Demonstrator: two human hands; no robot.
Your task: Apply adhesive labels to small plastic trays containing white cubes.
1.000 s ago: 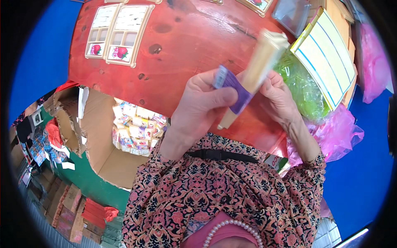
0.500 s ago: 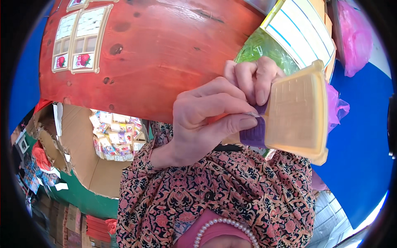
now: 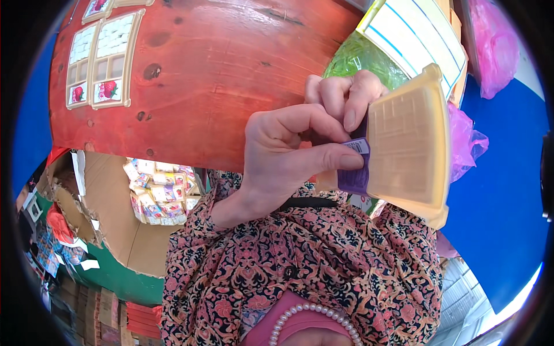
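Observation:
Between my hands is a beige plastic tray (image 3: 408,153), tilted, with its ribbed bottom showing. A purple paper band (image 3: 352,180) wraps its middle. A small white printed sticker (image 3: 358,147) lies on that band. My left hand (image 3: 288,153) is closed, its thumb pressed on the band at the sticker's edge and its index finger bent just above. My right hand (image 3: 355,97) grips the tray's far side, fingers curled at the band; the tray hides part of that hand.
Trays with white pieces and strawberry pictures (image 3: 104,60) lie on the red wooden table (image 3: 219,75). A striped sheet (image 3: 412,40) rests over a green plastic bag (image 3: 369,60). A cardboard box (image 3: 109,207) holds many small packs (image 3: 161,190). Pink bags (image 3: 493,49) are at right.
My left thumb has pressed the sticker, earlier a tilted sliver at the fingertips, flat onto the purple band. The tray and both hands have shifted slightly up and left.

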